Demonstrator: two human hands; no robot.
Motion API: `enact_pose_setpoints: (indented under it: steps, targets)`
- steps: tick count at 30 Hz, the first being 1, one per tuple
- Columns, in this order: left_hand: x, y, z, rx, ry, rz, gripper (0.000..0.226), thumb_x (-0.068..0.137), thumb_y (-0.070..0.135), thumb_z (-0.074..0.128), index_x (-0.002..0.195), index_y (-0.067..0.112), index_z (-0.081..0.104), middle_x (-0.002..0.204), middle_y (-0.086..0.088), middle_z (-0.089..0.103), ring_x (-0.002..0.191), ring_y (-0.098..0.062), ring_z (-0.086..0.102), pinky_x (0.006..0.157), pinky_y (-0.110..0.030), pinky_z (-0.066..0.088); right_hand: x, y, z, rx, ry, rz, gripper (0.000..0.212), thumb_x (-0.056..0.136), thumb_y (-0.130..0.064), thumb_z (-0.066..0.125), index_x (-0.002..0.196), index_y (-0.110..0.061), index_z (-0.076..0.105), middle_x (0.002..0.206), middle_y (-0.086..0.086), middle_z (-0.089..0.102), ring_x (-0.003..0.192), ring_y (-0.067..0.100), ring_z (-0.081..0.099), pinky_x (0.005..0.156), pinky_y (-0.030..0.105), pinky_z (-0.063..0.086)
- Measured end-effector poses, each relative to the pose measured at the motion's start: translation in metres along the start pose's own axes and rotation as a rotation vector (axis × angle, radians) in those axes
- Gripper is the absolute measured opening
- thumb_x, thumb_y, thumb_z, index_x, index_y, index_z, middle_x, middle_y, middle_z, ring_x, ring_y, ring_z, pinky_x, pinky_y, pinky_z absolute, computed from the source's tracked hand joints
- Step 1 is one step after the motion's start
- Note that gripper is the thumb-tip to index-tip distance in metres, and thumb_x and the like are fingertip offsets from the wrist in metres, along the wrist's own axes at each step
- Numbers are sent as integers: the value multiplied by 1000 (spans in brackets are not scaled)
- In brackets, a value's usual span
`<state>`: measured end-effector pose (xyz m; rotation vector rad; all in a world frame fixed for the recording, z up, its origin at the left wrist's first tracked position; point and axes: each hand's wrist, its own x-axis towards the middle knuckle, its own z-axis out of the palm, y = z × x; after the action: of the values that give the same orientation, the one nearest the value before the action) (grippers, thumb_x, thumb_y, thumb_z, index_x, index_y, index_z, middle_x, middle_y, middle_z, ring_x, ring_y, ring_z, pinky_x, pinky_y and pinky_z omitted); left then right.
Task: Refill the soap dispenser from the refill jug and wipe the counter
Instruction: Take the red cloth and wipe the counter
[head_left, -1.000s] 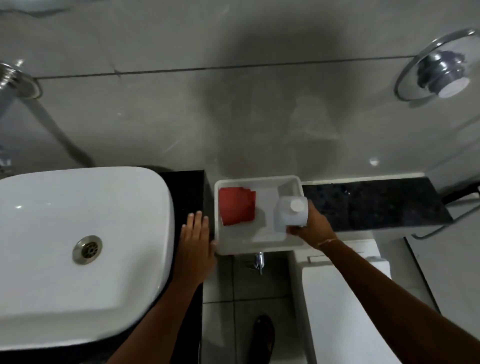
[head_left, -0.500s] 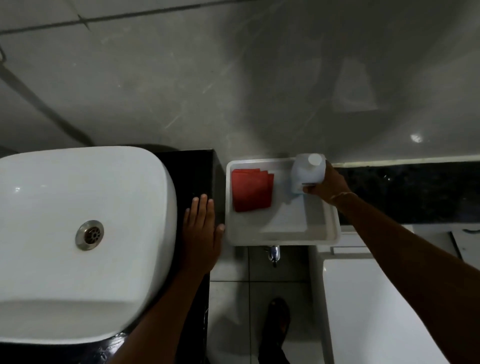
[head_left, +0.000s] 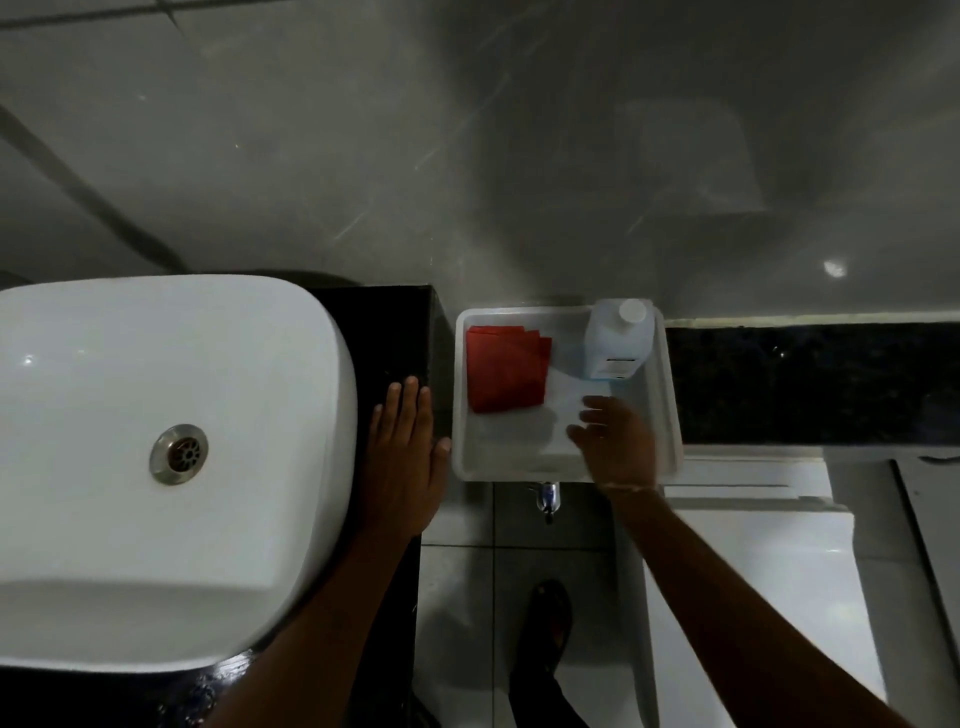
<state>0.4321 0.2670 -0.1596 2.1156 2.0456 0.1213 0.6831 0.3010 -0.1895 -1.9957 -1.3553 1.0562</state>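
The refill jug (head_left: 619, 338) is standing upright in the far right corner of a white tray (head_left: 670, 395), its white cap (head_left: 632, 310) on and its label side facing the camera. Nothing is gripping it. A folded red cloth (head_left: 506, 368) is lying flat in the far left part of the same tray, just beside the jug with a strip of bare tray floor between them.

The right hand (head_left: 615, 441) is hovering over the near right part of the tray, blurred, with its fingers loosely spread and empty; it is sitting just short of the jug and apart from it. The left hand (head_left: 405, 457) is resting palm down on the black counter (head_left: 395, 332), fingers pressed together and thumb out toward the tray's left wall.

A white basin (head_left: 156, 467) is filling most of the counter to the left, its rim touching the left hand's outer edge, so only a narrow dark strip is lying open there. The tray is sitting in the gap between the counter and a dark stone ledge (head_left: 810, 384) that is running off to the right along the grey tiled wall (head_left: 519, 156). Below the tray, a small metal valve (head_left: 546, 496) is showing, with pale floor tiles (head_left: 457, 597) and a dark shoe (head_left: 545, 623) under it. A white toilet tank (head_left: 753, 545) is occupying the space under the right forearm.
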Motion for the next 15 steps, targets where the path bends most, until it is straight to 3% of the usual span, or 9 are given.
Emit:
enact_pose_setpoints:
  steps: [3, 5, 8, 12, 15]
  targets:
    - [-1, -2, 2, -29, 23, 24, 64, 99, 38, 28, 152, 3, 29, 162, -16, 23, 152, -33, 17, 123, -50, 16, 14, -15, 41, -167, -95, -277, 58, 82, -23, 73, 135, -24, 49, 134, 4, 58, 125, 20, 50, 102, 29, 37]
    - [-1, -1, 3, -52, 44, 16, 63, 98, 36, 30, 151, 2, 33, 160, -17, 28, 150, -34, 21, 122, -51, 19, 35, -23, 61, -411, -209, -426, 70, 86, -24, 68, 147, -24, 33, 153, 6, 37, 143, 27, 28, 115, 42, 30]
    - [0, 0, 4, -47, 51, 8, 63, 97, 37, 29, 149, 1, 37, 159, -19, 31, 149, -36, 25, 120, -52, 22, 66, -31, 79, -758, -348, -519, 78, 90, -25, 61, 152, -22, 15, 162, 6, 15, 149, 35, 7, 119, 53, 21]
    - [1, -2, 6, -55, 56, 15, 62, 98, 36, 29, 150, 2, 35, 159, -18, 31, 150, -35, 24, 121, -52, 21, 84, -37, 92, -866, -292, -564, 78, 86, -18, 64, 150, -17, 19, 158, 12, 23, 142, 39, 25, 106, 54, 39]
    - [0, -4, 6, -67, 50, 19, 62, 97, 34, 33, 150, 3, 35, 160, -18, 30, 150, -34, 23, 122, -51, 19, 92, -42, 93, -883, -223, -636, 56, 88, -15, 63, 139, -10, 39, 139, 18, 49, 123, 38, 51, 93, 48, 51]
